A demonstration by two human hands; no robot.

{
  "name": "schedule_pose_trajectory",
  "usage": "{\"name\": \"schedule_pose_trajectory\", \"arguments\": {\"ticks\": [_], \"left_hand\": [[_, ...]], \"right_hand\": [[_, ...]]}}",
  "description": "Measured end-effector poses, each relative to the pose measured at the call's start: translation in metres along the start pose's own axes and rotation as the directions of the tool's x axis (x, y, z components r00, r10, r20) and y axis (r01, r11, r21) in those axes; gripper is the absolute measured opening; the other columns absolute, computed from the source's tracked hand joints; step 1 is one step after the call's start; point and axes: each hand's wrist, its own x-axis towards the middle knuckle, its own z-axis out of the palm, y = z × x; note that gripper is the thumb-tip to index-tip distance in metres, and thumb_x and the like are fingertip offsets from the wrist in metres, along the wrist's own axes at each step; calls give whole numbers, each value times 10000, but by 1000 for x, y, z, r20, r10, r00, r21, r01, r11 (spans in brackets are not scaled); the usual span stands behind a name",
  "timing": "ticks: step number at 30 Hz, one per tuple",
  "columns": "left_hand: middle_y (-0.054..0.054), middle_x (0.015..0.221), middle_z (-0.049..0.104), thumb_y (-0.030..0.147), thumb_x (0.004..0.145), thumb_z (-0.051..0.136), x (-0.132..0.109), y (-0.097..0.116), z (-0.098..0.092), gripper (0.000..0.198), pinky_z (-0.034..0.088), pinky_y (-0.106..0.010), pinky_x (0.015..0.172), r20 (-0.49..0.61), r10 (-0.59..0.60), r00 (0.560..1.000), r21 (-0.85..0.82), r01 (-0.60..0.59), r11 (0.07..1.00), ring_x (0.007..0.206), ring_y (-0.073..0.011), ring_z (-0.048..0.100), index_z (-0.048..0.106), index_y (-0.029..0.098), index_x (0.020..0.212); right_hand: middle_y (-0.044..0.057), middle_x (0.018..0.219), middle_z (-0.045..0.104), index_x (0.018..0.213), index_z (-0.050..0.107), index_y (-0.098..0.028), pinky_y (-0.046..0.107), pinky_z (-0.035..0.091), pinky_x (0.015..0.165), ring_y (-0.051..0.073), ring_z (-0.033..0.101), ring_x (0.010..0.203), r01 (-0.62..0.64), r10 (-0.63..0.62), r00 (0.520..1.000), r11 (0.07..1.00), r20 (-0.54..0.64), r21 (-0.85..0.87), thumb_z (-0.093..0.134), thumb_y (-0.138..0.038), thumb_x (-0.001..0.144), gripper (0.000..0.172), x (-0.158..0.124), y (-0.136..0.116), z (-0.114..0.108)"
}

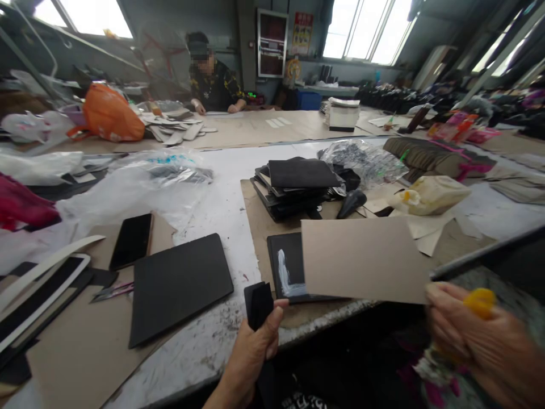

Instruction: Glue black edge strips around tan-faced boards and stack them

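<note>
My left hand is closed on a black strip, held upright between thumb and fingers. My right hand pinches the corner of a plain grey-brown cardboard sheet. Something yellow, whose kind I cannot make out, pokes out of the same fist. Under the cardboard lies a black panel, partly hidden, with a white, glue-like smear along its visible corner. Left of my left hand rests another black panel, flat on the white tabletop.
A stack of black panels stands beyond the cardboard. On the left are a phone, small thread snips, cardboard and plastic bags. Grey-brown stacked pieces lie at right. A person works across the table, near an orange bag.
</note>
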Motion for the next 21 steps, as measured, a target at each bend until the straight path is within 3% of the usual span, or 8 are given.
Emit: {"name": "schedule_pose_trajectory", "arguments": {"ticks": [4,7,10,14,18,21], "left_hand": [[114,417,294,595,623,682,7,12,-12,612,146,-216,420,-63,35,997,-68,-40,997,384,-41,210,549,102,962],[101,424,306,564,615,702,12,21,-20,477,142,-207,413,-133,91,987,-3,-92,996,396,-36,212,493,148,721],[99,422,291,560,609,697,14,25,-27,478,147,-201,406,-173,119,978,69,-109,992,398,-36,205,407,180,614],[96,420,290,559,599,672,21,30,-27,442,180,-211,395,-144,128,981,200,-98,975,390,-54,225,437,185,605],[53,421,378,431,726,586,37,38,-19,304,280,-234,428,-103,226,969,600,-120,791,422,-102,361,534,161,596],[32,453,437,310,736,595,49,41,-9,229,306,-240,462,-93,223,970,722,-88,686,476,-124,433,558,151,576]], "right_hand": [[-106,408,280,606,398,-204,166,170,348,27,212,362,-88,76,975,995,210,52,714,-626,506,536,-4,-1,64],[-111,422,265,611,370,-214,180,176,365,36,198,371,-53,65,954,997,291,-50,639,-657,552,521,-4,7,84],[-93,442,285,613,368,-223,205,221,382,64,238,389,101,-1,927,963,376,-248,516,-639,672,446,3,13,85],[-54,480,339,561,358,-225,234,304,447,99,325,447,350,-133,890,811,435,-469,407,-567,775,406,20,8,77],[-22,520,422,555,403,-225,255,327,515,134,414,509,504,-234,856,581,461,-639,376,-506,797,372,44,-1,69],[6,560,507,583,463,-220,267,342,565,170,496,572,509,-204,860,407,467,-759,360,-474,810,356,60,4,63]]}}
